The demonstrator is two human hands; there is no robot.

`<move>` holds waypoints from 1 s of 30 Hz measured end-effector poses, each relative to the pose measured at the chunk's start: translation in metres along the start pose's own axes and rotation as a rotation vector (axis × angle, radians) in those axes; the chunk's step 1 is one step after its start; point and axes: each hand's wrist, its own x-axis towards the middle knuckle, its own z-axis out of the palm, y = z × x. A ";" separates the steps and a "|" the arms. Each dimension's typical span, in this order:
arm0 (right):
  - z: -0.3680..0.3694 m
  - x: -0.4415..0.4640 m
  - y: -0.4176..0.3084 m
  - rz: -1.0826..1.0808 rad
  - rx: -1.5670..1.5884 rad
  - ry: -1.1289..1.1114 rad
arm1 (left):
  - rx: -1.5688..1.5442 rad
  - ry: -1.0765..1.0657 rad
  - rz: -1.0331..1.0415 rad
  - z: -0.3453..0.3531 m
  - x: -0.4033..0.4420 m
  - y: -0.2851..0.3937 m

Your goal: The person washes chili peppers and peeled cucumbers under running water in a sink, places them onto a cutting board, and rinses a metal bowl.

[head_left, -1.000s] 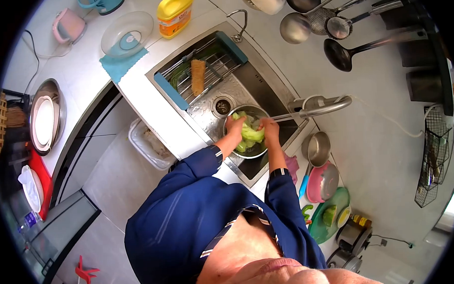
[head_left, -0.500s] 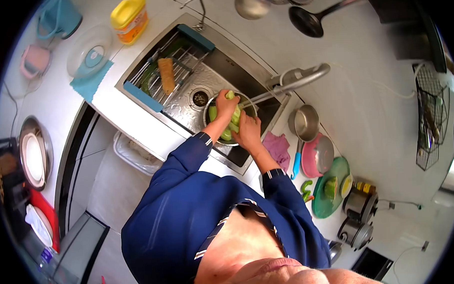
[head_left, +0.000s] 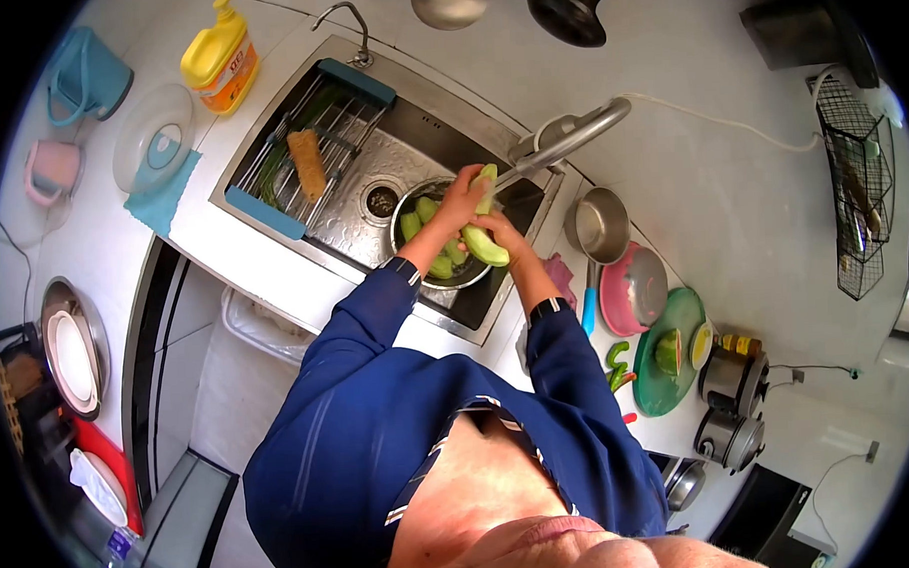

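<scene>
My left hand (head_left: 460, 202) is closed around the upper end of a long, pale-green peeled gourd (head_left: 485, 247). My right hand (head_left: 504, 231) grips it lower down. Fingers cover its middle, so I cannot tell whether it is one length or two. Both hands are above the right side of a round metal bowl (head_left: 394, 210) standing in the sink (head_left: 348, 214). More peeled green pieces (head_left: 440, 267) lie inside the bowl. The thick faucet spout (head_left: 580, 141) reaches in from the right, close to my hands.
A rack (head_left: 341, 173) with a brown sponge-like block (head_left: 307, 166) spans the sink's left side. A yellow bottle (head_left: 221, 62) stands behind. On the right are a saucepan (head_left: 603, 229), a pink bowl (head_left: 630, 290), green peppers (head_left: 616, 363) and a green board (head_left: 669, 392) with a cut melon.
The gourd has come up out of the bowl, and both hands have lifted and shifted slightly right relative to the bowl. The whole view has shifted a little.
</scene>
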 end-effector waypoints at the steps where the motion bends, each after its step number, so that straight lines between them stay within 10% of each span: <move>1: 0.001 -0.001 0.004 -0.009 0.073 0.039 | 0.052 -0.047 0.028 -0.001 -0.002 -0.009; 6: -0.033 0.009 0.040 -0.106 0.111 0.173 | 0.210 -0.116 0.022 -0.007 -0.024 -0.042; 11: -0.018 0.015 0.047 -0.477 -0.810 0.620 | -0.059 0.059 -0.275 0.003 -0.022 -0.049; 17: 0.017 -0.008 0.014 -0.264 -1.167 0.853 | -0.339 0.093 -0.419 0.018 -0.031 -0.045; 19: 0.015 -0.006 0.011 -0.296 -1.140 0.913 | -0.045 0.220 -0.281 0.031 -0.052 -0.054; 23: -0.031 0.033 0.038 -0.783 -0.906 0.742 | -0.532 -0.144 -0.651 0.009 -0.081 0.004; 26: -0.014 0.023 0.012 -0.185 -0.128 0.371 | -0.534 -0.283 -0.795 -0.010 -0.087 0.008; 30: 0.009 0.023 0.000 -0.139 -0.043 0.183 | -0.227 -0.479 -0.663 -0.022 -0.089 0.010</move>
